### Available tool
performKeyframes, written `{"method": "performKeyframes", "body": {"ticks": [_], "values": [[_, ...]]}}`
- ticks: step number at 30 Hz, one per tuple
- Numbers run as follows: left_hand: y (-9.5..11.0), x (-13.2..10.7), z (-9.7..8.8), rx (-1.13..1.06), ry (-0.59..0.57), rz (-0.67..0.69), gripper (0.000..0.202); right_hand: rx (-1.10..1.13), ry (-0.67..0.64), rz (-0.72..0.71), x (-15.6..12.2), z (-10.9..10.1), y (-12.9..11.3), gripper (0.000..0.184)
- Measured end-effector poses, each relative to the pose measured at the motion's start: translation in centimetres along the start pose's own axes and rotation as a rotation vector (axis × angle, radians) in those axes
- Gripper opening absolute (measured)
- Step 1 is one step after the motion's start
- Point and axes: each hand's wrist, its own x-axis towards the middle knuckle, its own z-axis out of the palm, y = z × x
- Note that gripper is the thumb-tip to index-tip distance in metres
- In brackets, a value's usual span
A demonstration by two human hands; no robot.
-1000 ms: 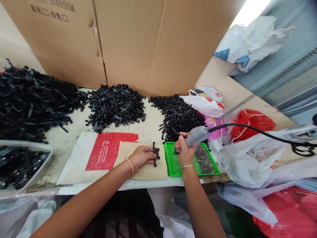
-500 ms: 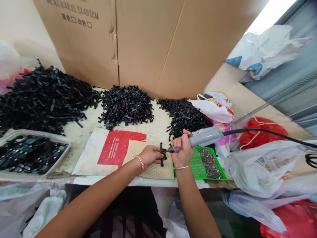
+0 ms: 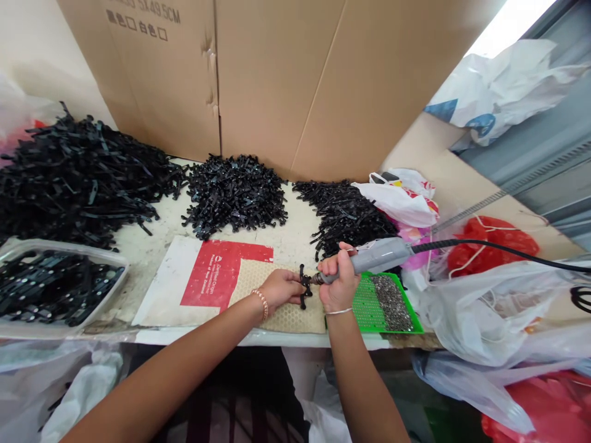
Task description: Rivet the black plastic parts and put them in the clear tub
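Observation:
My left hand (image 3: 279, 289) pinches a small black plastic part (image 3: 303, 287) upright on a beige honeycomb mat (image 3: 281, 317). My right hand (image 3: 339, 283) grips a grey corded power screwdriver (image 3: 381, 255), and its tip touches the black part from the right. A green tray (image 3: 369, 307) holding small metal screws (image 3: 392, 303) lies just right of my right hand. Both wrists wear thin bracelets.
Three heaps of black plastic parts (image 3: 235, 194) lie along the back of the table before a cardboard wall (image 3: 277, 80). A clear tub (image 3: 55, 286) of black parts sits at the left. Plastic bags (image 3: 489, 307) crowd the right side. A red and white sheet (image 3: 217, 277) lies under the mat.
My right hand lifted the screwdriver from the green tray and brought its tip left to the black part. My left hand kept hold of the part. The camera shifted slightly.

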Motion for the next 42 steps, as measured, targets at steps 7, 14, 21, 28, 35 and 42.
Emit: {"method": "performKeyframes", "body": {"ticks": [7, 14, 21, 28, 35, 42], "values": [[0.01, -0.16, -0.02, -0.007, 0.008, 0.002, 0.013, -0.04, -0.011, -0.02, 0.1, -0.2, 0.13, 0.035], [0.0, -0.24, 0.04, -0.025, 0.002, -0.002, 0.013, -0.048, -0.02, -0.029, 0.04, -0.22, -0.09, 0.035], [-0.5, 0.22, -0.21, -0.003, -0.011, 0.018, 0.01, -0.09, -0.032, -0.06, -0.08, -0.44, 0.37, 0.034], [-0.3, 0.08, -0.05, -0.028, -0.015, 0.012, 0.013, -0.088, -0.029, -0.042, -0.44, -0.09, 0.34, 0.035], [-0.54, 0.36, -0.13, 0.0, 0.0, 0.015, 0.013, -0.129, -0.049, -0.083, -0.49, -0.12, 0.4, 0.033], [-0.46, 0.34, -0.12, 0.03, 0.001, 0.023, 0.011, -0.107, -0.068, -0.083, -0.54, -0.22, 0.73, 0.031]]}}
